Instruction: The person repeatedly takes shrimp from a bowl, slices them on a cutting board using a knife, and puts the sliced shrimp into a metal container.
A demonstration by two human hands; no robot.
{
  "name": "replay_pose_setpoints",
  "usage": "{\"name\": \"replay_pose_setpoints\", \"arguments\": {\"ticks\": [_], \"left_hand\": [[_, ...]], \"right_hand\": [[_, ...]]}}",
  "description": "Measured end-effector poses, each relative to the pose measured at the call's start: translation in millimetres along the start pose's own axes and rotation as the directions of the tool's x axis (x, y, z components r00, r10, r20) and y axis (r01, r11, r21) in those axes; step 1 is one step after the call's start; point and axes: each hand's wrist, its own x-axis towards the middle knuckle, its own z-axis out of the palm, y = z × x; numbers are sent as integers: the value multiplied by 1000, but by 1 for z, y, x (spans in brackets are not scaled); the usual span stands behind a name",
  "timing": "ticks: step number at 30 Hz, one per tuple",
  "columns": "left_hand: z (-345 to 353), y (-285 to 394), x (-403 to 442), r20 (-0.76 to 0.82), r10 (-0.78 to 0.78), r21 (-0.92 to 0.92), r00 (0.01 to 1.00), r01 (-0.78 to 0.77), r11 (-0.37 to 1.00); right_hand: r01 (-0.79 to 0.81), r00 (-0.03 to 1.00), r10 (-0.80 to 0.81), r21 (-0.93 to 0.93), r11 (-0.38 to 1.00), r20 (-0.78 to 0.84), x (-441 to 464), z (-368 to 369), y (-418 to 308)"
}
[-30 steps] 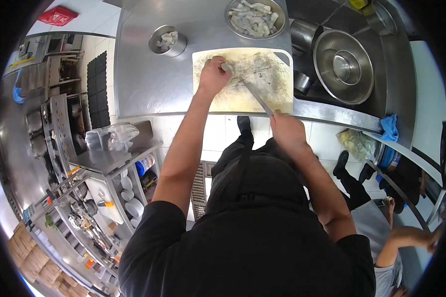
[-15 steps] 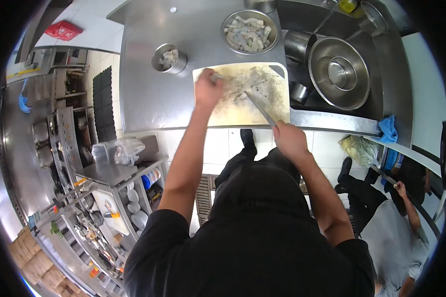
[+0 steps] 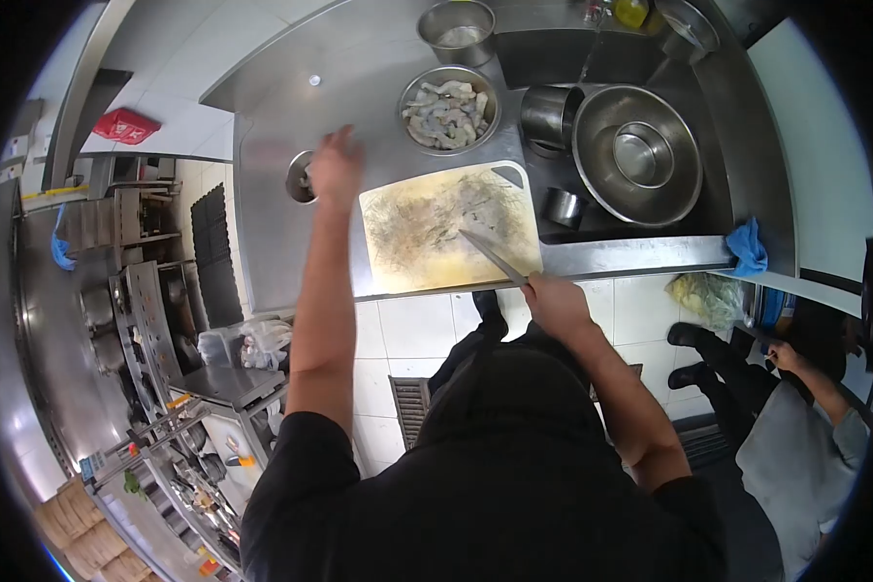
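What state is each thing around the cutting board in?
Cutting board, flat, stained
Knife, held, tip over the board
Right hand, closed on knife handle
Left hand, blurred, grip unclear
Steel bowl, upright, holding shrimp
Small container, partly hidden
Sink bowl, smaller bowl inside

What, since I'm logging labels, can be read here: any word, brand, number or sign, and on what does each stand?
No text can be read.
Red packet, upper left: any print is too blurred.
Small blue card, lower left: any marks are too small.
Yellow bottle, top right: any label is too small.
Knife and cutting board: no lettering can be made out.
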Motion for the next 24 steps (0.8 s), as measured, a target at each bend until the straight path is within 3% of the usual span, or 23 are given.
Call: {"name": "replay_pose_setpoints", "arguments": {"ticks": [1, 3, 5, 8, 14, 17, 20, 24], "left_hand": [[12, 24, 2, 35, 74, -87, 997, -70, 994], [25, 86, 8, 253, 162, -171, 954, -120, 978], [33, 136, 15, 481, 105, -27, 870, -105, 994], [73, 154, 34, 644, -120, 155, 756, 25, 988], [81, 149, 48, 696, -196, 301, 691, -33, 953], [73, 149, 47, 670, -171, 310, 722, -63, 948], [38, 137, 36, 533, -188, 235, 825, 69, 969], [-2, 98, -15, 498, -292, 122, 816, 268, 956]], "right_hand": [[-1, 1000, 1, 8, 1000, 2, 1, 1, 3], [-2, 1000, 2, 15, 1000, 16, 2, -1, 6], [-9, 999, 8, 16, 1000, 34, 5, -6, 9], [-5, 999, 4, 4, 1000, 33, 9, -8, 21], [4, 1000, -4, 7, 1000, 9, 12, -15, 27], [41, 999, -42, -27, 999, -25, 11, -9, 31], [37, 998, -36, 18, 999, -45, 10, -13, 29], [5, 998, 3, 135, 991, -63, 4, -19, 24]]}}
